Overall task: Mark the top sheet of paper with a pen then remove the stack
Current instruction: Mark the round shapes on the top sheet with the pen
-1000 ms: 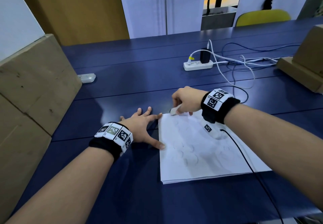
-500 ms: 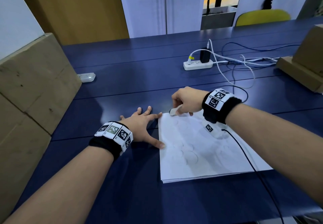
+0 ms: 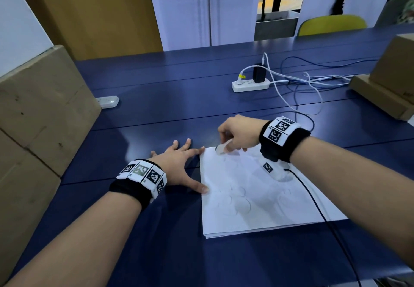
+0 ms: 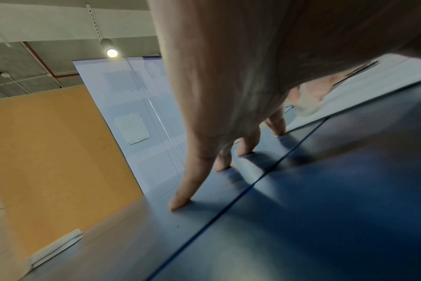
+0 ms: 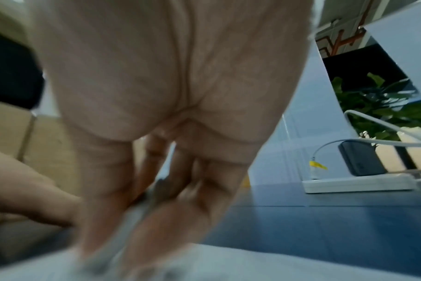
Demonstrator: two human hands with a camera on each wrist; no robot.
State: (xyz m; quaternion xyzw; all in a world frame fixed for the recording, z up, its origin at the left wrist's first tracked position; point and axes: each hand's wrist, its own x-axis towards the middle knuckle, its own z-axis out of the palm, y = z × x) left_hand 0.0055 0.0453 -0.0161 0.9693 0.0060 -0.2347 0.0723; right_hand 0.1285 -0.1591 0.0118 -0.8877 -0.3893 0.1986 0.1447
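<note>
A stack of white paper [image 3: 257, 199] lies on the dark blue table [image 3: 156, 116], with faint circles showing on its top sheet. My right hand [image 3: 239, 132] hovers over the stack's far left corner and pinches a pale translucent pen [image 3: 220, 148], tip pointing down at the sheet. My left hand [image 3: 179, 165] lies flat with its fingers spread on the table beside the stack; its thumb [image 3: 205, 189] touches the stack's left edge. In the left wrist view the fingertips [image 4: 180, 201] press on the blue table. The right wrist view is blurred and shows curled fingers [image 5: 156, 190] above the paper [image 5: 252, 262].
Large cardboard boxes [image 3: 40, 111] stand along the left. A white power strip [image 3: 249, 85] with tangled cables lies behind the stack, a small white device [image 3: 107, 102] at far left, and more boxes [image 3: 387, 85] at right. A black cable [image 3: 313, 199] crosses the paper.
My right hand has shifted slightly toward me with the pen, bringing it over the paper's far left corner. The left hand and the stack have stayed put.
</note>
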